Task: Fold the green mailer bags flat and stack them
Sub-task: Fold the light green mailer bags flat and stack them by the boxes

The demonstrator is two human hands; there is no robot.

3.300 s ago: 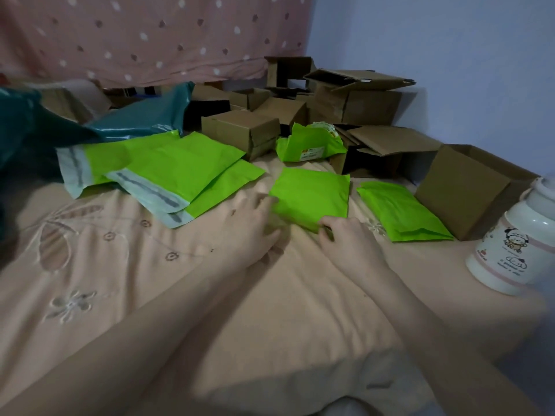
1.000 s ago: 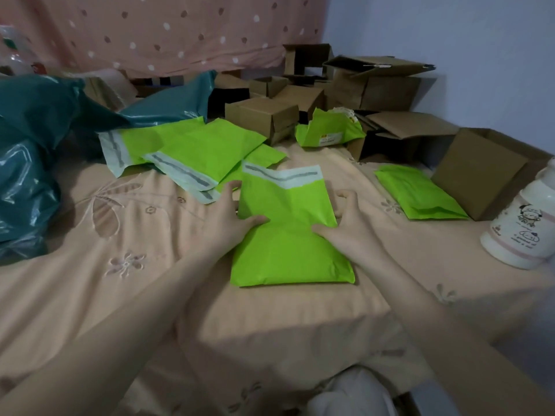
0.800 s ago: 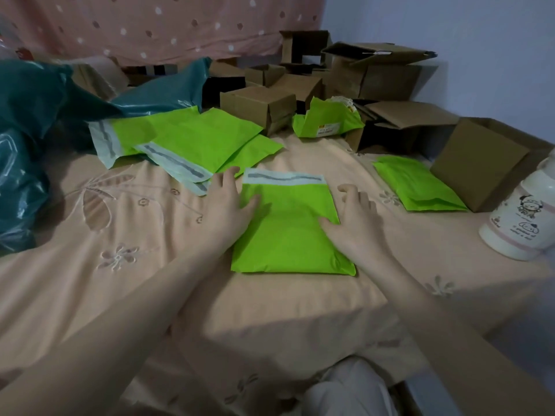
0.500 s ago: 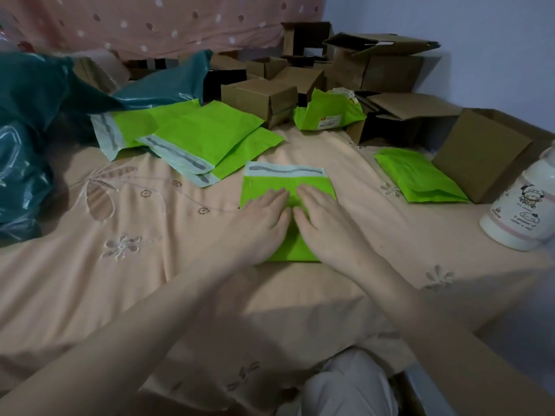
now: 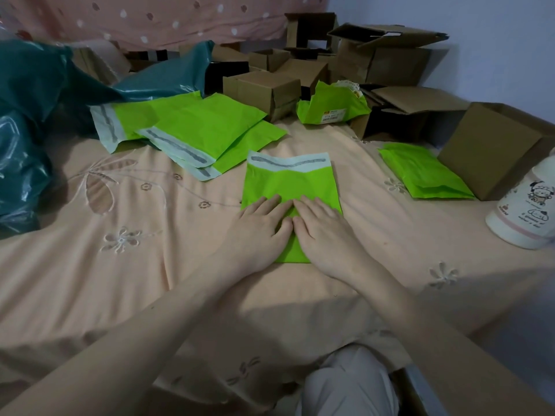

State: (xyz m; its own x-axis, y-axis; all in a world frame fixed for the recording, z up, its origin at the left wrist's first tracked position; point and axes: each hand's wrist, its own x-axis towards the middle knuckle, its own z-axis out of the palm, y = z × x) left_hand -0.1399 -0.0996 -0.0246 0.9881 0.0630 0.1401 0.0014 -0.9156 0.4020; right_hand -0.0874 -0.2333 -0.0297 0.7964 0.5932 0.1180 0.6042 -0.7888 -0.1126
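A green mailer bag (image 5: pixel 289 183) lies flat on the peach bedsheet (image 5: pixel 135 265), its white adhesive flap pointing away from me. My left hand (image 5: pixel 261 229) and my right hand (image 5: pixel 321 232) press side by side on its near half, fingers straight and flat. Several unfolded green mailer bags (image 5: pixel 198 130) lie overlapped to the far left. A folded green bag (image 5: pixel 420 174) rests to the right. A crumpled green bag (image 5: pixel 333 108) with a label sits among the boxes.
Several open cardboard boxes (image 5: pixel 264 90) crowd the far side, with a bigger box (image 5: pixel 492 151) at the right. A white bottle (image 5: pixel 522 211) with a cartoon print stands at the right edge. Dark teal plastic bags (image 5: pixel 33 124) are heaped at the left.
The bag that was folded small 3.3 s ago has been opened out and laid flat. My hands moved from its sides to its middle and slid a little toward me, pressing it down.
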